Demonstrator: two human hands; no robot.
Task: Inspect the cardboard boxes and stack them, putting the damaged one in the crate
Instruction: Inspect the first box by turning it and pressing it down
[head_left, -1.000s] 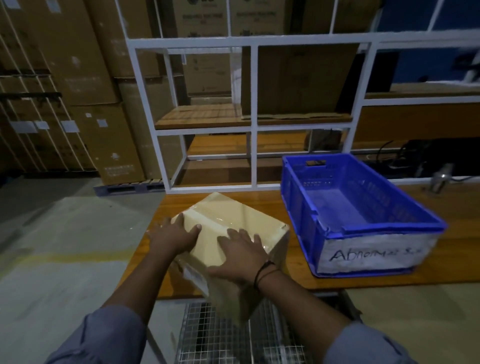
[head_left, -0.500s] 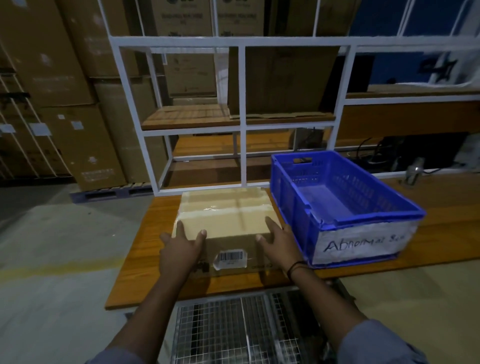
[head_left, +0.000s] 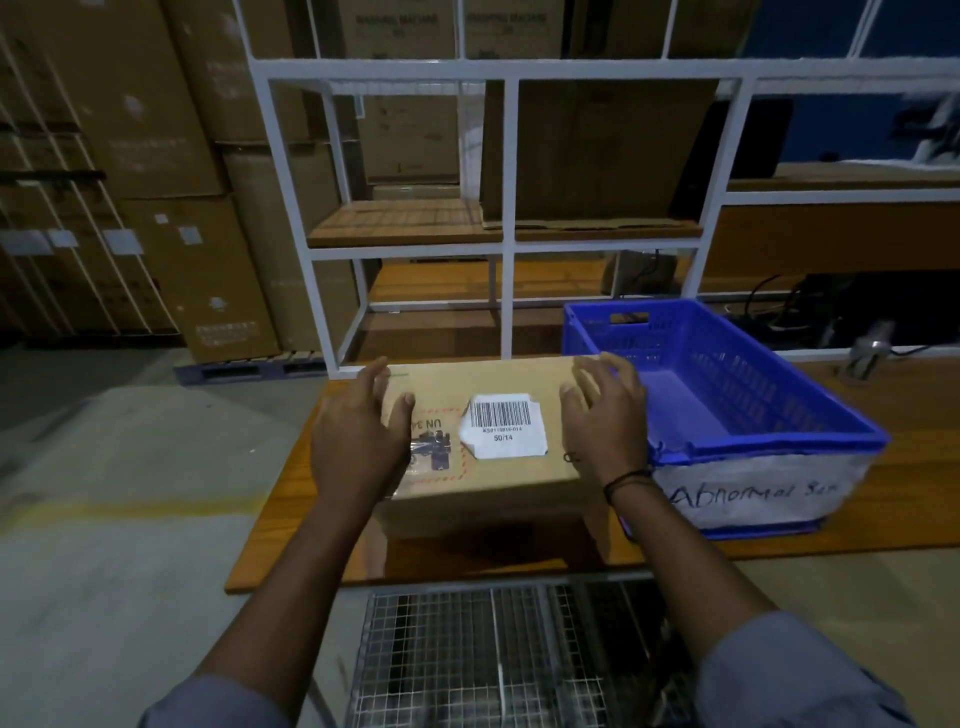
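Observation:
A brown cardboard box (head_left: 519, 475) is over the wooden table (head_left: 914, 499), its upper face turned toward me with a white barcode label (head_left: 503, 426) and a red-bordered sticker. My left hand (head_left: 358, 436) grips its left side with the thumb on the upper face. On the box's right side, my right hand (head_left: 608, 415) presses with fingers spread. The near edge of the box looks raised, with a shadow beneath it. A blue plastic crate (head_left: 769, 449) with a handwritten "Abnormal" label stands right beside it, with nothing visible inside.
A white metal rack (head_left: 510, 208) with wooden shelves rises behind the table, holding a large carton. Tall stacked cartons (head_left: 171, 156) fill the back left. A wire mesh cart (head_left: 493, 654) sits below the table's near edge. Concrete floor lies to the left.
The box was swung from an angle to square on the table, then rolled so its barcode face points up. Both hands shifted from its near corners to its left and right sides.

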